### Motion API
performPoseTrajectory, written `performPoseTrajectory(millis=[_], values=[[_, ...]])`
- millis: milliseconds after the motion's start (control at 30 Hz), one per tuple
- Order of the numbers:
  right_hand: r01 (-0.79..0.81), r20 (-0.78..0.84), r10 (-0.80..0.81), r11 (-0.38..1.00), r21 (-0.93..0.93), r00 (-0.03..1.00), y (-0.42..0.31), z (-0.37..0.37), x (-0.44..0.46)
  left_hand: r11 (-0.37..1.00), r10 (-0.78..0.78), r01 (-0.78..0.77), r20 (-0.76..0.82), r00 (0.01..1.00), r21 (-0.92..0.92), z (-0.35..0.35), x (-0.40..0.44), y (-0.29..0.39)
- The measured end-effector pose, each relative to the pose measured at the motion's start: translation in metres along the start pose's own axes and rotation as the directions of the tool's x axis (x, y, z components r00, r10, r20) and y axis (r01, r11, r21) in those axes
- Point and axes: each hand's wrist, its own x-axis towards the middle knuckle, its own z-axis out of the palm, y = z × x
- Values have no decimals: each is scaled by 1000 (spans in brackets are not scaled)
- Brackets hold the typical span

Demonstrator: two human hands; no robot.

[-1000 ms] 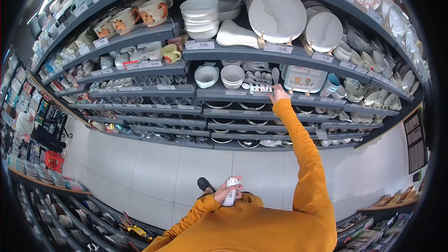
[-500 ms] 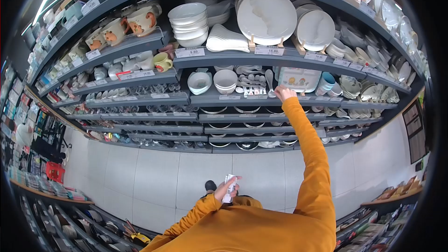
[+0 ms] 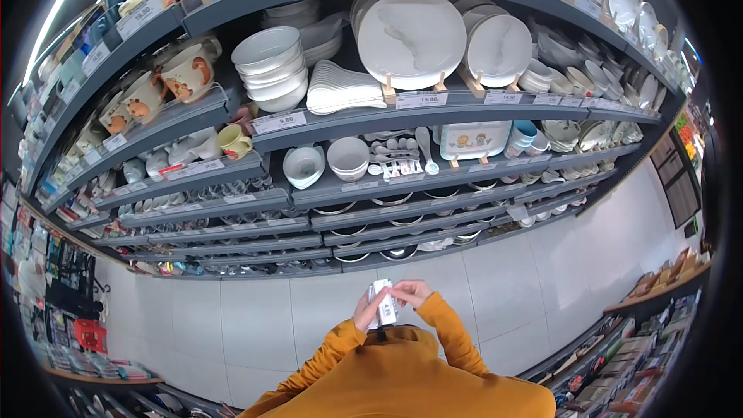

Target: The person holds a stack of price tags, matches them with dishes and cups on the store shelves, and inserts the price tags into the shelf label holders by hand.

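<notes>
Low in front of my body, my left hand [image 3: 367,311] is closed around a small stack of white price labels [image 3: 388,311] with dark printed figures. My right hand [image 3: 413,293] meets the stack from the other side, its fingers pinched at the upper right edge of the labels. Whether it grips one label or several cannot be made out. Ahead, on the shelf, lie white spoons [image 3: 425,151] beside a rectangular plate [image 3: 474,143] with a cartoon print. Grey-white bowls [image 3: 348,158] stand to their left.
A long grey shelf unit [image 3: 495,108] curves across the view, with stacked bowls [image 3: 268,66], large round plates [image 3: 410,35], mugs [image 3: 186,73] and glassware. Price tags line its edges. Pale floor tiles [image 3: 255,302] lie below, a red stool [image 3: 90,335] at left, more shelves behind me.
My right hand has come down from the shelf by the spoons and patterned plate to the labels in my left hand. The view has shifted and tilted slightly.
</notes>
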Motion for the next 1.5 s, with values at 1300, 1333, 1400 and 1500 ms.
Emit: performPoseTrajectory(millis=[1300,1333,1400,1500], values=[[428,179,-389,822,-375,904,-267,-236,-55,776,211,-379,-359,909,-504,250,40,-82],[397,282,-297,815,-423,912,-224,-233,-61,768,248,-415,-371,895,-488,261,35,-76],[250,334,-133,907,-338,933,-132,-224,-73,760,316,-475,-386,867,-444,275,25,-67],[92,325,-35,983,-162,945,-78,-208,-111,912,273,-382,-473,838,-150,295,16,-65]])
